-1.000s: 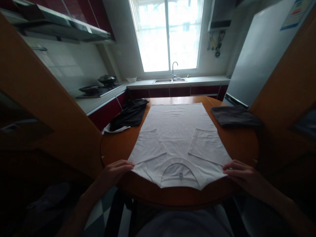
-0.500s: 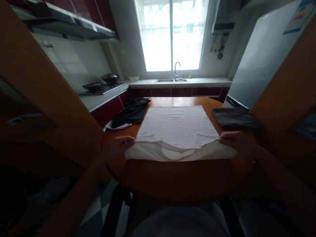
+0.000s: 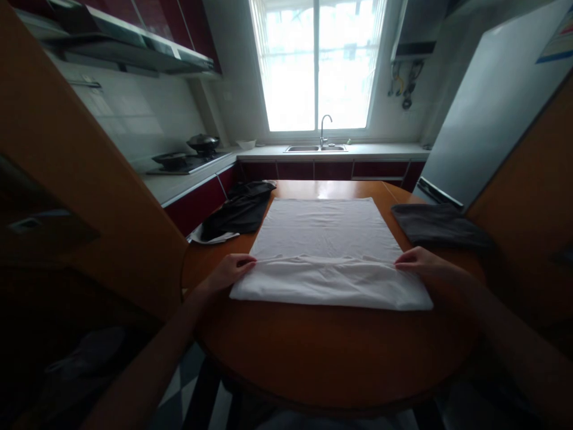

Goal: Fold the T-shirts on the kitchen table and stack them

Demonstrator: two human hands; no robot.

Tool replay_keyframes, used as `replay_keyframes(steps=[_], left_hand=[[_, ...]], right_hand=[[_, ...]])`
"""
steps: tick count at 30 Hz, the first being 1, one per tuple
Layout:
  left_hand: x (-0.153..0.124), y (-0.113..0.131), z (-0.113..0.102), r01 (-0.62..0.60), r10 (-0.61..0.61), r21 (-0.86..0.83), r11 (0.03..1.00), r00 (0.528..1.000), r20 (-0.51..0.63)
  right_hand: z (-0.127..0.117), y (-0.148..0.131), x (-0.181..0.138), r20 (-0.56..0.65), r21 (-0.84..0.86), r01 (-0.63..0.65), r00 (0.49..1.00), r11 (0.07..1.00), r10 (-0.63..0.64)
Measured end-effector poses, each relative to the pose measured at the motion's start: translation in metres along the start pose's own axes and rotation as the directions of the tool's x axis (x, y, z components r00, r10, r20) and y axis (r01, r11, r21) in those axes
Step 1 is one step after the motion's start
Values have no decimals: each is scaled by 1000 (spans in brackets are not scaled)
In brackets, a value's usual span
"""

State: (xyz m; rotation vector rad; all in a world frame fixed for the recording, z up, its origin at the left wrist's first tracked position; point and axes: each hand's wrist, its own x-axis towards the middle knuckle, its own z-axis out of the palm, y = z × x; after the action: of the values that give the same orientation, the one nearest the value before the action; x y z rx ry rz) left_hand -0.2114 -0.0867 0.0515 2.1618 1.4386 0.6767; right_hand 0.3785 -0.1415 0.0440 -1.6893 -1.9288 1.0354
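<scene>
Kitchen, round wooden bench (image 3: 322,346). White T-shirt (image 3: 329,257) lies flat at centre, near part doubled over. Left hand (image 3: 230,270) and right hand (image 3: 421,263) pinch the fold's ends. Step judged: folding; pressing flat looks due. Flanking: black garment (image 3: 239,209), grey folded cloth (image 3: 441,226).

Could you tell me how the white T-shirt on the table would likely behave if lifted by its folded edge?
The white T-shirt is thin, wrinkled cloth, so it would probably droop and unfold. It looks light. Both hands, left hand and right hand, pinch its corners, which suggests one grip would let it sag.

Both forearms are bare, with no sleeves, watch or rings showing. The left hand (image 3: 228,272) and right hand (image 3: 421,263) wear no gloves.
</scene>
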Motion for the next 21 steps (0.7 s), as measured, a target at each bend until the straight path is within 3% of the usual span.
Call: replay_keyframes(steps=[3,7,14,17,21], left_hand=[[3,0,-2,21,-21,1,1000,1000,24],[13,5,-15,22,-22,-24,999,1000,18],[52,13,-51,5,-16,-78,997,991,-132],[77,5,-44,19,-30,-82,996,990,-141],[100,-18,-14,53,-60,-88,995,995,-78]], right_hand=[[1,-1,-1,18,3,30,999,1000,-30],[-4,-11,4,-51,32,42,998,999,-40],[-50,-31,34,-218,62,99,972,993,-83],[-58,-33,57,-240,52,81,968,995,-66],[-44,-18,87,-182,71,8,983,997,5]])
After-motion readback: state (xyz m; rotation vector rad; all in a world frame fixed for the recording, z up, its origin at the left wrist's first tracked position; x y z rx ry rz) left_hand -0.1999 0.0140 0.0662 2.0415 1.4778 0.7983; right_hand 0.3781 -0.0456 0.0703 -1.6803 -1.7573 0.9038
